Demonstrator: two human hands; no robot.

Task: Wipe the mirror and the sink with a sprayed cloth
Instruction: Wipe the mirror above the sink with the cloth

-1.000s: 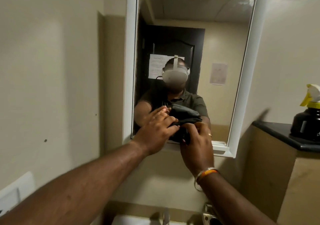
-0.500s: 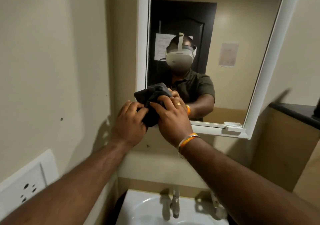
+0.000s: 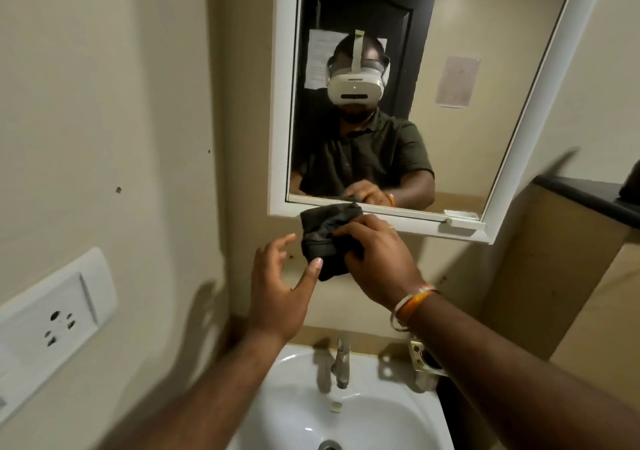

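One hand now carries the load: the right hand [image 3: 377, 259] stays clamped on the dark cloth [image 3: 325, 238], which has dropped from the glass to just below the mirror [image 3: 450, 138] frame's lower edge. The left hand [image 3: 280, 287] has let go, fingers spread apart beside the cloth, thumb tip close to it. The view has tipped down, and more of the white sink [image 3: 294, 415] and its tap [image 3: 341, 363] shows than half a second ago.
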